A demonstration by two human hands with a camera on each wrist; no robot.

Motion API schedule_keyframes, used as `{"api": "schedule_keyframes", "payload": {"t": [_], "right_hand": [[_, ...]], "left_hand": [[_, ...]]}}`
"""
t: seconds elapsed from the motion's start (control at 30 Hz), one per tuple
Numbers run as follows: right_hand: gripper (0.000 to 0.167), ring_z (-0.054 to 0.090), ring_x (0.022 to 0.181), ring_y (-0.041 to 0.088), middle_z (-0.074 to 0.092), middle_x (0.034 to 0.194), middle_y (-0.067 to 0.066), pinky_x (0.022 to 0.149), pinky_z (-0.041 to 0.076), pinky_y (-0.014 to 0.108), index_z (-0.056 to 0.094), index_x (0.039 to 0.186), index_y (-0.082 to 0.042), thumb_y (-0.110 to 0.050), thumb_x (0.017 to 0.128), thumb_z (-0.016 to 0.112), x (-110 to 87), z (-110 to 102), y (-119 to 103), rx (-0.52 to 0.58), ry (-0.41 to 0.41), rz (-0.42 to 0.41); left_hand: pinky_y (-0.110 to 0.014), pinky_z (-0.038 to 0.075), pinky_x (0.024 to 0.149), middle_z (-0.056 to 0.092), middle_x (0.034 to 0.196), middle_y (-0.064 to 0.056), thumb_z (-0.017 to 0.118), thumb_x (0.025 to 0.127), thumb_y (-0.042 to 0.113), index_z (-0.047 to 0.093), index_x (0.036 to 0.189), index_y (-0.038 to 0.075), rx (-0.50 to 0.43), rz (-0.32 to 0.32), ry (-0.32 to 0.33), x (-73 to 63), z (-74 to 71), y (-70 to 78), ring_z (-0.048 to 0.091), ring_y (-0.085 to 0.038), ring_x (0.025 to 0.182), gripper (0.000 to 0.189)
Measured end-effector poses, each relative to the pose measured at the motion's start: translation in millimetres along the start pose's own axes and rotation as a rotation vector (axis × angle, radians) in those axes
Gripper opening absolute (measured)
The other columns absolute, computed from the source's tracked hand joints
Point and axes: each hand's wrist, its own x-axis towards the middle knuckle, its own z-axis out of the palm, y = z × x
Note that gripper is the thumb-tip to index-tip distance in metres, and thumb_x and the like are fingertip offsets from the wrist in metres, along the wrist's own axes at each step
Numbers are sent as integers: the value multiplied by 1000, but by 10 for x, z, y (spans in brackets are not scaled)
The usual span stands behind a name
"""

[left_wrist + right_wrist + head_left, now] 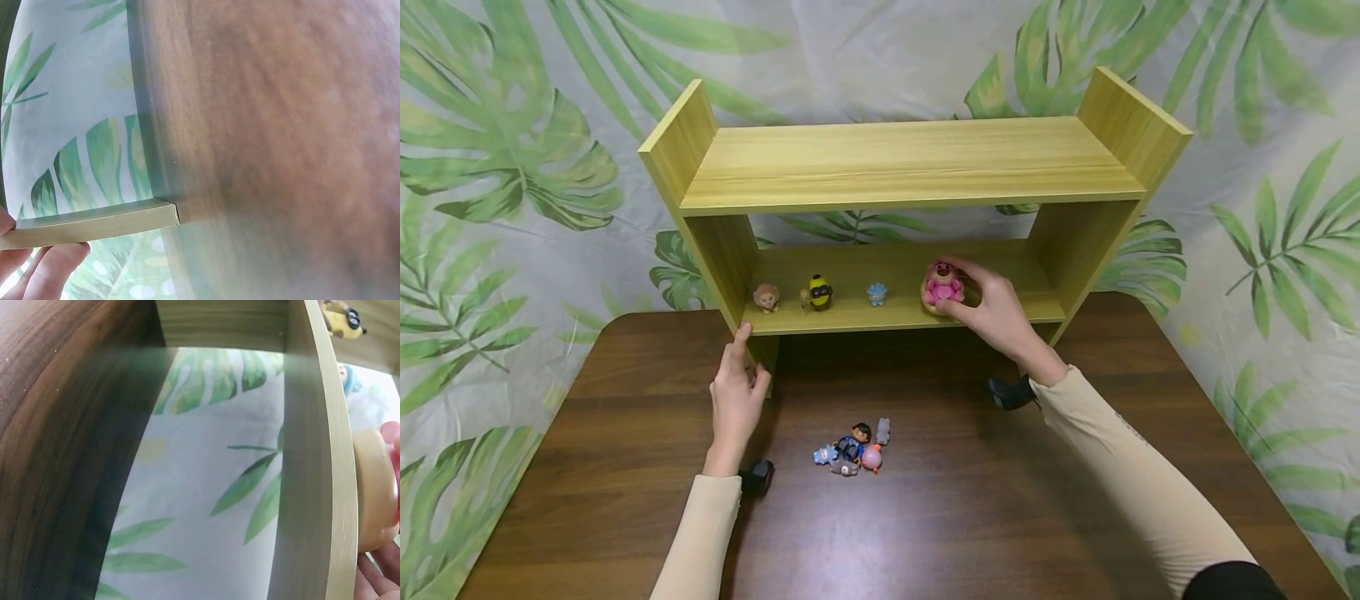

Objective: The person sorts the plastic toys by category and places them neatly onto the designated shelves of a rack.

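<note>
Big pale-yellow wooden shelf (910, 162): left hand (735, 400) pinches side board (94, 225), 8 o'clock. Right hand (996, 312) pinches round pink bear-like toy (942, 285) at middle board (846, 267), 3 o'clock from tiny spiky blue toy (877, 294). Best: shelf steady, toy flat, soft let-go. Right wrist view shows toy's thick cream base (373, 494); head view barely.

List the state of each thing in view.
Shelf, standing on table
Right grip, around pink bear
Pink bear, upright, held
Left grip, holding shelf side
Tan toy, upright
Yellow toy, upright
Blue shelf toy, upright
Doll, loose
Far grey toy, loose
Near grey toy, lying
Round toy, loose
Blue table toy, loose
</note>
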Motion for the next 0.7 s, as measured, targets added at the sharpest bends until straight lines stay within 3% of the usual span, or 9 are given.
{"api": "schedule_keyframes", "payload": {"t": [0.27,0.7], "right_hand": [[57,50,121,35,50,134,22,98,41,42,49,137,0,-10,85,69,48,-2,32,8,-43,59],[54,52,119,34,51,134,20,98,40,43,49,138,-1,-16,89,67,66,-25,46,-24,-69,77]], "left_hand": [[-34,33,47,45,88,-14,54,81,-14,28,145,33,-1,5,1,-4,-8,3,34,-16,52,83],[-34,31,45,46,92,-16,53,83,-13,27,146,32,-3,8,-9,-10,-11,1,33,-16,51,82]]}}
